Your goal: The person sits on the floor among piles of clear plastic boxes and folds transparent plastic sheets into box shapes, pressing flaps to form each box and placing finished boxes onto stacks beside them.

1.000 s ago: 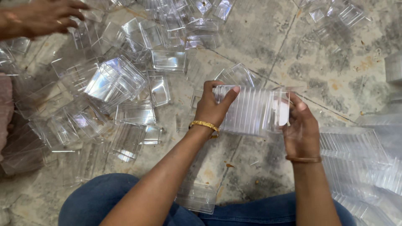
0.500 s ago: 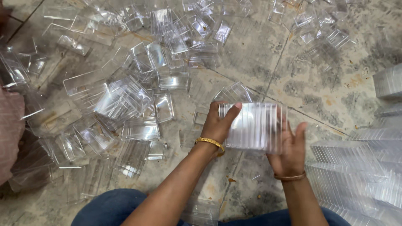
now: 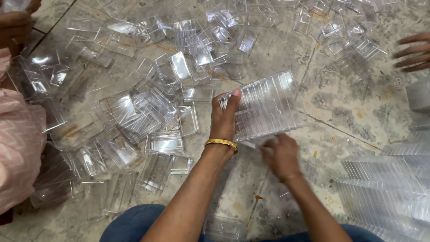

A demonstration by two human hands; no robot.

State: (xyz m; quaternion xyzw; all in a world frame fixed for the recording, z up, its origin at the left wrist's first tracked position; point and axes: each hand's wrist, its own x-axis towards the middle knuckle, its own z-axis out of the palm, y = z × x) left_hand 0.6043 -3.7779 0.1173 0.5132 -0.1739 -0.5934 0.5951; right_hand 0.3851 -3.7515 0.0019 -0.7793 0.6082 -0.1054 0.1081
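Head view: the left hand [image 3: 225, 117] grips a stack of clear trays [image 3: 265, 106] at its left end, fingers closed around it, held tilted above the stone floor [image 3: 340, 112]. The right hand [image 3: 280, 154], blurred, sits just below the stack; whether it is spread or closed cannot be told. Loose trays [image 3: 148, 107] litter the floor to the left; finished stacks [image 3: 385, 179] lie to the right. Another person's fingers [image 3: 412, 51] show at the right edge.

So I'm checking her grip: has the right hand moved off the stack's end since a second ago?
Yes. The right hand has dropped from the end of the clear stack to below it, blurred; the left hand holds the stack.
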